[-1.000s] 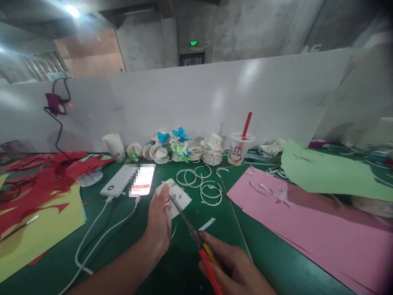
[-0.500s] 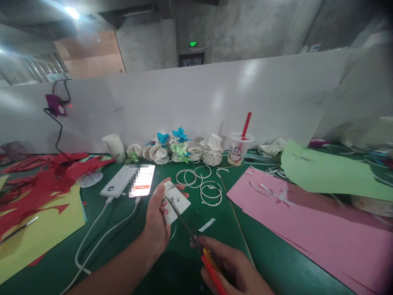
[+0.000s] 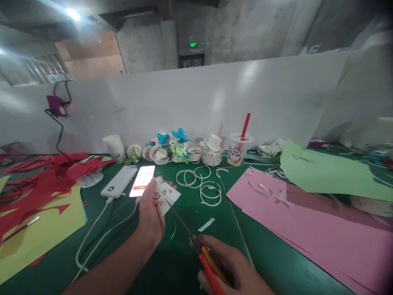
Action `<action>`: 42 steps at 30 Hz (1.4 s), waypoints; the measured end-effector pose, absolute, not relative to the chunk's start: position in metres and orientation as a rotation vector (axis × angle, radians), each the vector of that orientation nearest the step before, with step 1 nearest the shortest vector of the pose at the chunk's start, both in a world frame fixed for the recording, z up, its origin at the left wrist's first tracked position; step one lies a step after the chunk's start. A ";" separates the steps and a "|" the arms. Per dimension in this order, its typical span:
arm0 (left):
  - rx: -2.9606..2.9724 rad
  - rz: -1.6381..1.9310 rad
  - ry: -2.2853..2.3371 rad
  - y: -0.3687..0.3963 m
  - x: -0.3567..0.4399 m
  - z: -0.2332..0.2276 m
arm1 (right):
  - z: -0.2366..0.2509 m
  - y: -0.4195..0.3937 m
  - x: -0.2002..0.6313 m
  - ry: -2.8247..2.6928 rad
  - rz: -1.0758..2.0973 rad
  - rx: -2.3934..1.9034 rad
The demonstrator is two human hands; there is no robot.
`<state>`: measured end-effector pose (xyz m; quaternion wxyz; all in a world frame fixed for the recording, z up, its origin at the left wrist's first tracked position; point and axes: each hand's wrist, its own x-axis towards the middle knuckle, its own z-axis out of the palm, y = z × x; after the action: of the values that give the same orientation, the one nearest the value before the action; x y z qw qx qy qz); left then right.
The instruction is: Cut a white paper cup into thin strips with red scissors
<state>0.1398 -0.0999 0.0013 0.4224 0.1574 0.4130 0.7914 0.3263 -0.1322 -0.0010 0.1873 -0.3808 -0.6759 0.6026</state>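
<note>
My left hand (image 3: 150, 215) grips a piece of white paper cup wall (image 3: 167, 196), printed with dark characters and red marks. The thumb lies on its near face, with fingers behind it. A slit runs into the piece from its lower right edge. My right hand (image 3: 231, 262) is closed round the red and yellow handles of a pair of scissors (image 3: 210, 266). The scissors' blades point up and left, with their tips at the slit. Right of the piece lie several thin white paper rings (image 3: 211, 193). A small white paper strip (image 3: 206, 224) rests near the blades.
A phone (image 3: 141, 180) and a power bank (image 3: 118, 182) with white cables lie left. Stacked paper cups (image 3: 113, 147), paper crafts (image 3: 179, 147) and a drink cup (image 3: 237, 151) line the back. Pink sheets (image 3: 307, 225) and green paper (image 3: 325, 170) cover the right; red scraps (image 3: 39, 188) lie left.
My left hand has moved a little left and down with the paper cup piece. The scissor blades, earlier over the piece, now reach only its edge, and the slit shows.
</note>
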 end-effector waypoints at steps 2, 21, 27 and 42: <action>0.393 1.972 1.036 -0.100 0.140 0.001 | -0.005 -0.132 0.325 -1.902 1.696 -1.071; 0.354 1.930 1.026 -0.103 0.144 -0.003 | -0.009 -0.133 0.322 -1.910 1.712 -1.063; 0.373 1.939 1.047 -0.102 0.144 -0.002 | -0.005 -0.133 0.323 -1.877 1.752 -1.079; 0.423 1.971 1.087 -0.102 0.144 -0.002 | -0.004 -0.133 0.323 -1.763 1.847 -0.981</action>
<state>0.1437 -0.1020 -0.0015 0.4129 0.1683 0.4324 0.7838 0.3226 -0.1327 -0.0043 0.2019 -0.3512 -0.6312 0.6614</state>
